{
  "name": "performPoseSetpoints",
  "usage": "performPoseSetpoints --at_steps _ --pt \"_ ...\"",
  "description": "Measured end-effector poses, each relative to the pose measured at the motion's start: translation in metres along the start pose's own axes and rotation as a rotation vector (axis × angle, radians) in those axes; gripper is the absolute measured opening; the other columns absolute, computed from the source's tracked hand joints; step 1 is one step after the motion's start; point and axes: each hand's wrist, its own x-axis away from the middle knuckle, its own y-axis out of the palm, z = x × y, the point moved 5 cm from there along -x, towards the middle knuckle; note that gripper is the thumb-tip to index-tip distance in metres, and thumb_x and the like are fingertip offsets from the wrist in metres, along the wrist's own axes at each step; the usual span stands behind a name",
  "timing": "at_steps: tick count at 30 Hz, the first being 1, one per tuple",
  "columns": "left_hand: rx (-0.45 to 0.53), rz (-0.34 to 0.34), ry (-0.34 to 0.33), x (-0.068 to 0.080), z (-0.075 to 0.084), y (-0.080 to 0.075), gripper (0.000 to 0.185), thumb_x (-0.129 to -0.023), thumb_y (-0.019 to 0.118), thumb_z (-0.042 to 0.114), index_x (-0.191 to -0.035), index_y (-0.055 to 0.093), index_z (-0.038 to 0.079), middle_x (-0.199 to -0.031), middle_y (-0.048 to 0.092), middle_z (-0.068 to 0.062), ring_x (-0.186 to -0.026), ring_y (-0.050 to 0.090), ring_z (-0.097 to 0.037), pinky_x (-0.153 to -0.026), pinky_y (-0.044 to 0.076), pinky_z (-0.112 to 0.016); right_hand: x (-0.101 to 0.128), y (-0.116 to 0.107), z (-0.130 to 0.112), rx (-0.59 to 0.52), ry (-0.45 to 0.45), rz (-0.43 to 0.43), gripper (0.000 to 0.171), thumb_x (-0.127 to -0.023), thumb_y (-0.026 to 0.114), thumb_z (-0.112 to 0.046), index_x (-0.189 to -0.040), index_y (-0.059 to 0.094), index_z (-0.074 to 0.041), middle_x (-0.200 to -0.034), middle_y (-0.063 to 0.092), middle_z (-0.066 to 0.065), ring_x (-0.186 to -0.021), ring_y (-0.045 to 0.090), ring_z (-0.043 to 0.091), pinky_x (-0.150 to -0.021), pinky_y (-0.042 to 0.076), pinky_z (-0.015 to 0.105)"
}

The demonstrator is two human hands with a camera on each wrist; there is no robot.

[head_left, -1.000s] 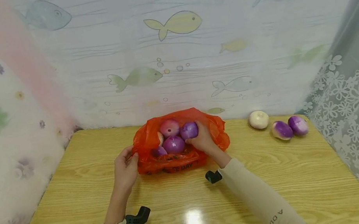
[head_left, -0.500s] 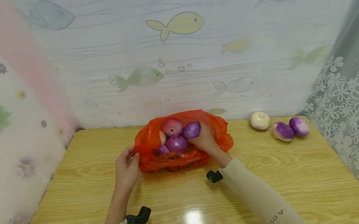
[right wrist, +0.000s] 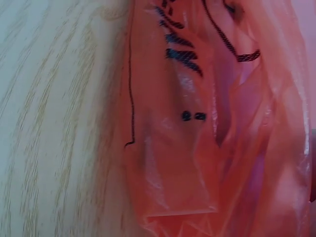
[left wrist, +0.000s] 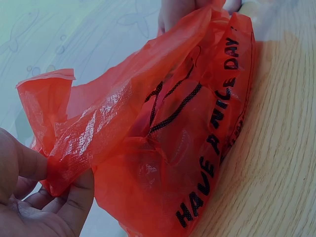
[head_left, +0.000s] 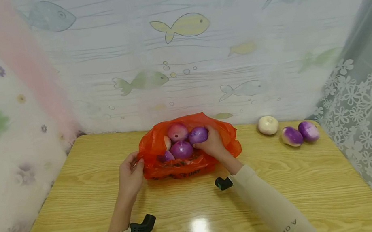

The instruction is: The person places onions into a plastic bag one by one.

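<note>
While the left hand (head_left: 131, 178) pinches the rim of the red plastic bag (head_left: 188, 165), keeping its mouth open mid-table, the right hand (head_left: 213, 144) curls around a purple onion (head_left: 198, 134) inside, among others.

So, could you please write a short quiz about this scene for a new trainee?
1. True or false: the left hand pinches the rim of the thin orange plastic bag.
2. How many round vegetables lie loose on the wooden table, outside the bag?
3. The right hand grips: A) a round purple onion in the bag, B) the pale white onion, C) nothing.

Key: 1 true; 2 three; 3 A.
</note>
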Motion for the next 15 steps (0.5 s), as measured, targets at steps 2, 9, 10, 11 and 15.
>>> performPoseSetpoints --at_steps 2,9,10,11,15 --pt "0.004 0.0 0.001 0.0 0.0 0.0 0.032 -0.107 0.044 0.003 -0.136 0.054 -0.006 -0.132 0.057 -0.026 -0.102 0.064 -0.009 -0.083 0.052 -0.013 0.002 -0.001 -0.002 0.003 0.0 0.0 0.08 -0.082 0.082 -0.008 -0.147 0.038 0.007 -0.146 0.046 0.027 -0.135 0.046 0.044 -0.113 0.04 0.057" --pt "-0.003 -0.003 -0.003 0.001 0.0 0.0 0.032 -0.107 0.043 0.003 -0.136 0.053 -0.006 -0.132 0.057 -0.026 -0.097 0.062 -0.002 -0.082 0.052 -0.013 0.011 -0.008 -0.012 -0.007 -0.009 -0.007 0.081 -0.083 0.082 -0.013 -0.149 0.037 0.004 -0.148 0.042 0.025 -0.136 0.044 0.042 -0.113 0.04 0.056" --pt "-0.004 -0.002 -0.003 0.001 0.0 0.0 0.032 -0.107 0.043 0.003 -0.136 0.053 -0.006 -0.132 0.057 -0.026 -0.096 0.062 -0.001 -0.082 0.052 -0.013 0.013 -0.009 -0.014 -0.002 -0.016 -0.006 0.081 -0.083 0.082 -0.014 -0.149 0.038 0.003 -0.149 0.042 0.024 -0.136 0.044 0.041 -0.113 0.04 0.056" --pt "-0.004 -0.003 -0.003 0.001 0.0 0.0 0.032 -0.107 0.043 0.003 -0.136 0.053 -0.006 -0.132 0.057 -0.026 -0.096 0.062 -0.001 -0.082 0.052 -0.013 0.014 -0.011 -0.017 0.003 -0.027 -0.004 0.081 -0.083 0.082 -0.014 -0.149 0.039 0.003 -0.149 0.042 0.024 -0.136 0.044 0.041 -0.113 0.04 0.056" --pt "-0.008 -0.001 -0.002 0.001 0.0 0.0 0.033 -0.107 0.043 0.003 -0.137 0.053 -0.006 -0.134 0.057 -0.025 -0.1 0.062 -0.005 -0.083 0.051 -0.012 0.023 -0.018 -0.029 -0.006 -0.054 -0.009 0.079 -0.084 0.083 -0.017 -0.149 0.042 0.001 -0.15 0.044 0.023 -0.137 0.045 0.04 -0.112 0.042 0.055"
